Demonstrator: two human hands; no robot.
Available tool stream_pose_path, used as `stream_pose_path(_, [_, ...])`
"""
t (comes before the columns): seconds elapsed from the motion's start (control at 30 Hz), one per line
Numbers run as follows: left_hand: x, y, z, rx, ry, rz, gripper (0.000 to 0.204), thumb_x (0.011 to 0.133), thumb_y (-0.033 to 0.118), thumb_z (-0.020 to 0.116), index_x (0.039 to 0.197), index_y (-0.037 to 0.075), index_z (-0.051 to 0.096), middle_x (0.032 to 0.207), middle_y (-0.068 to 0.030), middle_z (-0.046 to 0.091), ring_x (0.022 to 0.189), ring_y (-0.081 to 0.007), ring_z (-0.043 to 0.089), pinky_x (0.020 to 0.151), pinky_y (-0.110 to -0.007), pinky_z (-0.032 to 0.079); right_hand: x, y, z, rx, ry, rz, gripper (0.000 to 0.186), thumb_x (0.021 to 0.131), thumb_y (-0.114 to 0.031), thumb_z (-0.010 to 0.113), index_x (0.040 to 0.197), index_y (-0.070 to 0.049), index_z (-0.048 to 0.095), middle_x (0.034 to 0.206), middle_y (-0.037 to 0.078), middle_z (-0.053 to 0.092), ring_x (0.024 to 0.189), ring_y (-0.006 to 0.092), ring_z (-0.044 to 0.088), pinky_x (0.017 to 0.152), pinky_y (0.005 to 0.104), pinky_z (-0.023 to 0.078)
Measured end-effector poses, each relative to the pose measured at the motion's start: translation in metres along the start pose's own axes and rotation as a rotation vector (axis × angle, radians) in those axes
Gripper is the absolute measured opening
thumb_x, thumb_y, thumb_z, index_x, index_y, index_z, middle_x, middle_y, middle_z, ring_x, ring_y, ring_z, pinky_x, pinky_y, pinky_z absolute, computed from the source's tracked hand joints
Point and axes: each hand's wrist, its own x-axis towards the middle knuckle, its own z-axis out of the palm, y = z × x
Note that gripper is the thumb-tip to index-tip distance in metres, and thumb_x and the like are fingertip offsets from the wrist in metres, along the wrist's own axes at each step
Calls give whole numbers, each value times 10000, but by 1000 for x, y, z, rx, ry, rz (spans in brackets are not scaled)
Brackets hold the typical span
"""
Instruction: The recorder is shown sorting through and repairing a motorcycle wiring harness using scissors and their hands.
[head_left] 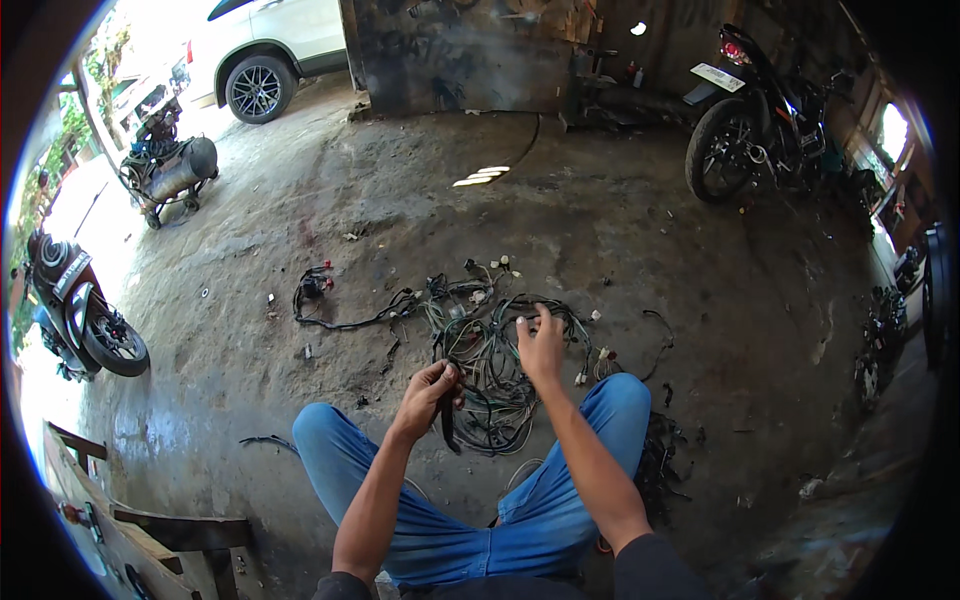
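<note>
Seated on a stained, dusty concrete floor [620, 240], knees apart in blue denim jeans [520, 510]. Spread on the ground between and beyond the knees: a tangled wiring harness of black and green cables with small white plugs [490, 340], trailing left toward a dark connector cluster with a red bit [315, 283].

Left hand [428, 392] closed around a dark strap-like length of cable [447, 420] hanging down from the fist, just above the near loops of the tangle. Right hand [541, 348] raised over the middle of the tangle, fingers half curled and pinched at the tips on a thin wire; hard to make out exactly which strand, given the small size.

Few containers about. Upper left, near the open doorway: a grey cylindrical air tank on a wheeled frame [172, 172], contents hidden. Lower left: a rough wooden bench or crate edge [150, 530] holding a few small tools, too blurred to name.

Around the edges: a black motorcycle with a white plate at the rear [745, 115] parked upper right beside a dark, sooty wall [460, 50]; another motorcycle with a black and red body [75, 310] at the left; a white car [270, 50] outside in bright daylight. Loose black cable scraps [660, 455] lying just right of the right knee.
</note>
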Motion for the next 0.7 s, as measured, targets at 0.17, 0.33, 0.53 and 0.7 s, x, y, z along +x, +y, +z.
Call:
stream_pose_path(0.17, [-3,-7,1,20,150,-46,486,1066,482,435,1036,31,616,749,31,473,591,-58,366,539,-229,321,-45,-70,-71,596,-506,-73,259,954,-207,673,1103,3,645,1011,136,656,943,250,658,790,375,528])
stream_pose_path(0.33, [-2,-20,0,85,177,-18,492,1073,504,396,976,63,593,679,61,401,564,-51,333,515,-240,300,-68,-77,-63,652,-531,-15,312,943,-246,714,1123,-6,630,1000,126,675,904,244,685,773,364,537])
stream_pose_path(0.53, [2,-24,1,262,197,-8,470,1081,472,404,946,57,576,695,50,433,570,-54,360,514,-249,316,-75,-75,-48,563,-551,53,269,956,-215,680,1055,33,653,886,163,701,774,292,704,706,368,543])
stream_pose_path(0.7, [11,-38,-25,576,330,131,411,1075,378,478,909,20,593,700,-25,513,606,-124,461,561,-312,389,-79,-82,-47,458,-606,98,279,969,-247,654,978,29,690,804,178,688,723,300,690,647,372,512])
